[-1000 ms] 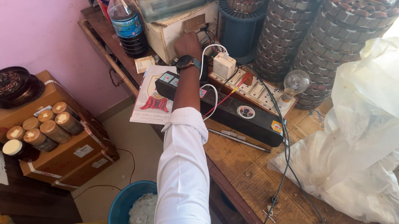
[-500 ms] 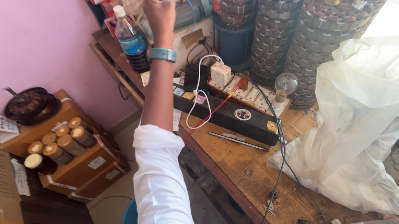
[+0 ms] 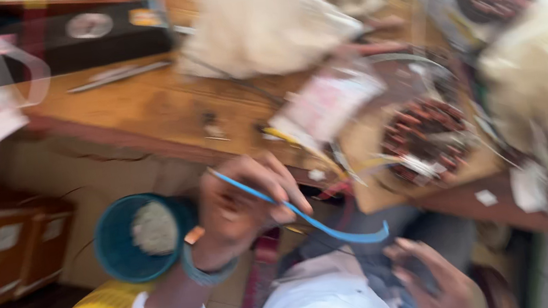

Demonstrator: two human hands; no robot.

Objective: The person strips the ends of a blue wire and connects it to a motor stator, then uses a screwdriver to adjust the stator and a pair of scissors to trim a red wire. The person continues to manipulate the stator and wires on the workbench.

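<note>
Blue strip (image 3: 311,220) in left hand (image 3: 238,204)

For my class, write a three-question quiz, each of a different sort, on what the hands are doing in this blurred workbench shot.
1. True or false: the left hand pinches a thin blue strip.
2. Multiple choice: the blue bucket stands A) on the wooden bench, B) on the floor below the bench edge, C) on the person's lap.
3. Fill the gap: the right hand is open low by the lap, and the strip's free end curves ____ it.

Key: 1 true. 2 B. 3 above. The wooden bench is heavily blurred, so finer details cannot be told.
</note>
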